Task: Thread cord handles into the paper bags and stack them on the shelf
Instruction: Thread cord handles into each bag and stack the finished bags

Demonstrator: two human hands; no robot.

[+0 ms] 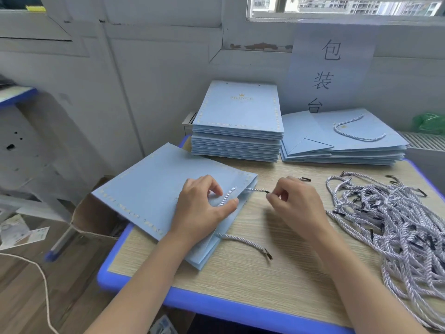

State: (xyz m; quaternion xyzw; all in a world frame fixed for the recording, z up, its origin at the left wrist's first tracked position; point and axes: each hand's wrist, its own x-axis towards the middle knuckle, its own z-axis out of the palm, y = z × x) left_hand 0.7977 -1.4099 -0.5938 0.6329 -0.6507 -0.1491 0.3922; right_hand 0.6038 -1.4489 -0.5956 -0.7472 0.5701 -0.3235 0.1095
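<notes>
Blue paper bag [149, 189]: lies flat on the left part of the table, its far-left corner hanging past the table edge, its open top edge pointing right toward the hands.
Left hand [204, 206]: rests on the bag near its top edge; thumb and curled fingers pinch a loop of cord against the paper.
Cord in the bag [227, 196]: a twisted pale cord that rises from under the left hand's fingers, then runs out rightward past the bag's edge to the right hand.
Right hand [296, 203]: just right of the bag, over bare tabletop; fingers curled, thumb and forefinger pinching the dark tip of the cord.
Second cord end [248, 244]: comes out from under the bag's lower edge and lies loose on the table, dark tip toward the person.
Pile of cords [390, 225]: tangled heap on the right side of the table, well apart from the bag.
Stack without handles [237, 131]: neat, flat bags at the back of the table, gold print on top.
Stack with handles [342, 141]: just right of the first stack, a cord loop lying on the top bag.
Table [240, 280]: light wood-grain top with a blue rim.
Paper sign [330, 68]: on the wall behind the stacks, with large dark characters.
Cardboard box [96, 220]: on the floor, left of the table, partly under the bag's overhanging corner.
</notes>
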